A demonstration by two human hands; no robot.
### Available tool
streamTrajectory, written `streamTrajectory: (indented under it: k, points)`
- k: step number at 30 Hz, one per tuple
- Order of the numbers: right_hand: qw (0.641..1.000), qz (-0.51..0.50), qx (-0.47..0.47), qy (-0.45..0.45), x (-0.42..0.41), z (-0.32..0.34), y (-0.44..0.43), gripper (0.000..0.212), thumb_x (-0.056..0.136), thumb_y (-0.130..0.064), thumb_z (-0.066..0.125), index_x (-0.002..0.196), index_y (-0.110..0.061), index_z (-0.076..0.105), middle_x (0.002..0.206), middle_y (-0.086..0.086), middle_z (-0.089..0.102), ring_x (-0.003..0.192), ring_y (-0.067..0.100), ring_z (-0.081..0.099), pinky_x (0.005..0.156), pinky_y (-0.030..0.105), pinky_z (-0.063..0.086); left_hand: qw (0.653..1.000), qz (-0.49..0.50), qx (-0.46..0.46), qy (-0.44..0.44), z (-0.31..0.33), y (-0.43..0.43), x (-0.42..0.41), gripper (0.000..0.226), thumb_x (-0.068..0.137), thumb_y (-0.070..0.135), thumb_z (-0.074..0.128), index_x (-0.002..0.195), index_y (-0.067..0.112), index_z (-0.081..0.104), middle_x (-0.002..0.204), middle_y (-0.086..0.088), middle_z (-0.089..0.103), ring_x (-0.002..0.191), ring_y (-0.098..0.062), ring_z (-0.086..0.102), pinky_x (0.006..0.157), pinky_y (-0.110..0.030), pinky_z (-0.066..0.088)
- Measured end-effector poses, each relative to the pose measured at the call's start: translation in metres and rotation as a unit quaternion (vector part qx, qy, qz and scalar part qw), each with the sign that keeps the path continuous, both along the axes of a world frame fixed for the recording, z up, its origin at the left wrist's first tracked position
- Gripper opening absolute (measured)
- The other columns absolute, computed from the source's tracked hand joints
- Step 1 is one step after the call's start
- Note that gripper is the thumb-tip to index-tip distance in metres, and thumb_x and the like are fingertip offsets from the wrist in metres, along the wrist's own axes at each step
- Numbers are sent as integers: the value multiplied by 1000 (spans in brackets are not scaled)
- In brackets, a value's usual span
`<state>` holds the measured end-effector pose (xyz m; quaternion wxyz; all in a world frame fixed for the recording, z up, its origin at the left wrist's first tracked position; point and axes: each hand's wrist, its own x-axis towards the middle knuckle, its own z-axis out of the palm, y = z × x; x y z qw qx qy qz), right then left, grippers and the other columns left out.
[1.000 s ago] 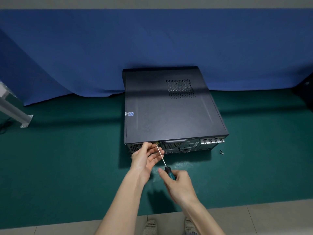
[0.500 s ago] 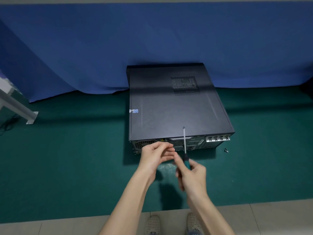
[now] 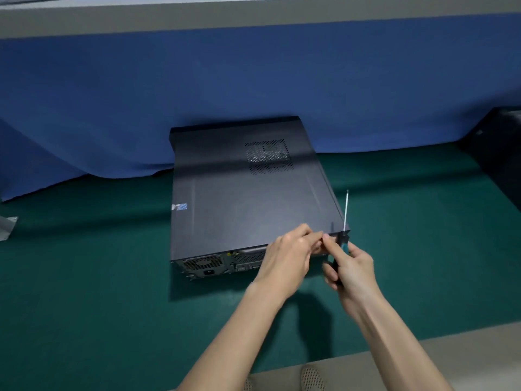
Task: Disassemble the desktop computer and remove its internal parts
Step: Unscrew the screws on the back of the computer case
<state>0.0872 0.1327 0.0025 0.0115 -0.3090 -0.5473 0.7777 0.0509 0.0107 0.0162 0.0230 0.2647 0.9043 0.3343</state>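
A black desktop computer case (image 3: 248,198) lies flat on the green mat (image 3: 84,277), lid on, its rear panel with the fan grille (image 3: 201,263) facing me. My left hand (image 3: 290,258) hovers at the rear right corner, fingertips pinched together on something too small to make out. My right hand (image 3: 352,266) grips a screwdriver (image 3: 345,210) by its teal-and-black handle, shaft pointing straight up beside the case's right edge. The right thumb and forefinger meet the left fingertips.
Blue cloth (image 3: 197,94) hangs behind the case and drapes onto the mat. A grey metal foot (image 3: 7,227) shows at the far left, a dark object (image 3: 501,142) at the far right. My shoes (image 3: 311,378) stand on the tiled floor at the mat's near edge.
The screwdriver left the rear panel and swung upright. Both hands moved right along the back of the case to its right corner. The view shifted, so the case sits further left.
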Motion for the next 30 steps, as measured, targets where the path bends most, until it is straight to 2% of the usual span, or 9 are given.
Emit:
streamTrajectory:
  k: [2,5,9,14,17,20,23,28,30]
  points:
    - [996,-36,78,-14,-2,-14,26,9,89,-12,64,81,-8,64,68,6,69,30,8,31,33,14,24,999,22,-7,31,-5,8,-7,35,97,11,48,129,21,58,104,-3,58,93,-25,52,82,-39,43]
    - [977,-72,188,-72,-9,-46,75,7,89,-3,60,83,-5,65,61,2,67,29,7,33,32,14,27,988,134,-27,70,-16,6,-19,32,94,11,55,124,18,62,101,-4,56,89,-25,46,79,-38,42]
    - [946,-17,278,-164,-24,-94,115,7,86,-1,62,86,-3,68,67,7,65,35,13,43,31,15,34,974,190,-63,103,-38,-7,-25,28,92,14,59,119,14,64,110,-5,56,99,-23,51,88,-35,35]
    - [913,60,354,-192,-39,-134,122,6,83,-2,63,82,-2,68,65,11,63,38,18,51,37,17,40,972,187,-78,119,-50,-9,-26,28,92,12,58,120,14,62,113,-4,54,102,-21,50,91,-36,33]
    - [905,92,369,-189,-43,-147,123,8,84,-1,61,84,-8,64,67,11,64,41,20,54,43,24,46,971,189,-80,124,-51,-9,-27,29,92,11,58,120,14,62,113,-4,54,102,-22,49,91,-38,34]
    - [905,115,366,-183,-46,-152,125,10,84,0,62,87,-9,60,69,11,63,46,21,54,36,21,43,971,187,-83,126,-52,-9,-27,29,92,11,57,120,14,62,113,-4,54,102,-21,49,91,-38,34]
    - [921,112,325,-185,-47,-151,129,15,83,3,61,88,-11,59,74,14,62,46,22,49,33,18,39,972,184,-79,125,-52,-10,-27,29,92,11,57,121,14,61,114,-3,54,103,-21,49,92,-36,33]
    - [932,-17,317,-174,-38,-128,137,15,84,0,60,97,-7,63,74,15,62,47,22,51,30,15,36,973,170,-38,148,-54,-16,-12,25,91,8,60,115,10,64,116,-6,57,106,-20,50,95,-37,37]
    - [928,-61,339,-140,-34,-109,128,13,84,-8,61,96,-5,64,68,12,59,48,23,52,32,18,39,968,158,-27,194,-59,-22,2,19,88,6,63,107,5,66,108,-10,60,101,-24,53,88,-37,41]
